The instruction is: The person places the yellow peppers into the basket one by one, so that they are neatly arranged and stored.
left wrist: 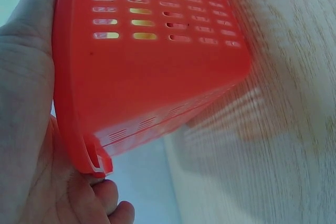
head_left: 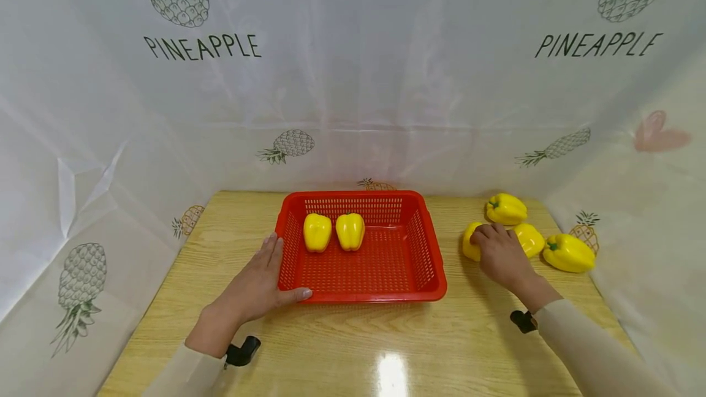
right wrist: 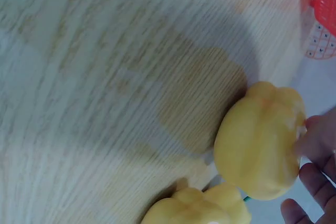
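Fingers of the right hand (head_left: 499,254) curl over a yellow plastic bell pepper (right wrist: 260,140) at centre right, while the left hand (head_left: 254,287) lies flat-fingered, steadying the red perforated plastic basket (head_left: 430,262) on the wooden desk (head_left: 342,342).

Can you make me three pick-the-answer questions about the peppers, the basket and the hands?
1. Where is the right hand? A on a pepper beside the basket; B inside the basket; C in the air.
2. How many peppers lie in the red basket? A one; B two; C four.
3. What is the left hand doing? A lifting a pepper; B lying flat on the table, far from the basket; C resting against the basket's edge.

Answers: 1 A, its fingers curl over the yellow pepper. 2 B, two peppers sit side by side. 3 C, thumb along the front rim.
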The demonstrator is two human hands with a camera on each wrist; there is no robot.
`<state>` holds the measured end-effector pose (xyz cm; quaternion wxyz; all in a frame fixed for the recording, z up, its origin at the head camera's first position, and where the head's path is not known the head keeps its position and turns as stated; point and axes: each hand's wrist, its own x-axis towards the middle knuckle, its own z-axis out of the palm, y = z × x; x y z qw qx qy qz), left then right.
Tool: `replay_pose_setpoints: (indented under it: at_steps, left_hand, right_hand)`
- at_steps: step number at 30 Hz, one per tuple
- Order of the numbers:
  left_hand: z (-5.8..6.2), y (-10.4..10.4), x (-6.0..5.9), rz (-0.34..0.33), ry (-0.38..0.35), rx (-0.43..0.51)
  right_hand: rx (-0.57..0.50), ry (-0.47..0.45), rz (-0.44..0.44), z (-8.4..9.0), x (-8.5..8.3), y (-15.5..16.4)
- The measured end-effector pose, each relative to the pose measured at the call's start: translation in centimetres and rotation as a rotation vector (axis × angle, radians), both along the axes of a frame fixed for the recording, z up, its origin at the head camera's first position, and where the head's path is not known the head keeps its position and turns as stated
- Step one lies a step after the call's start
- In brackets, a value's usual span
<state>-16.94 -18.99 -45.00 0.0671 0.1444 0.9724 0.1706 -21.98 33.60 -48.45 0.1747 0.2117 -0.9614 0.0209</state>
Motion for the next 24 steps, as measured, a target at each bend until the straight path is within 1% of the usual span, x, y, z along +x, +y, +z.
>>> replay_pose_setpoints:
  at_steps: [2, 6, 10, 17, 24]
  left_hand:
    - [0.0, 0.0, 0.0, 0.001, 0.001, 0.008]
    - [0.0, 0.1, 0.0, 0.002, 0.000, 0.019]
    - [0.0, 0.1, 0.1, 0.008, 0.003, 0.011]
    - [0.1, 0.0, 0.2, 0.002, 0.014, 0.015]
    - [0.2, 0.1, 0.2, -0.002, 0.004, 0.011]
  right_hand:
    - [-0.011, -0.005, -0.012, 0.1, 0.1, 0.0]
    - [-0.032, -0.075, -0.076, 0.5, 0.1, 0.1]
    - [-0.009, -0.128, -0.124, 0.9, -0.2, 0.5]
    - [0.060, -0.156, -0.133, 0.7, -0.9, 1.0]
    - [0.121, -0.161, -0.146, 0.1, -1.5, 1.1]
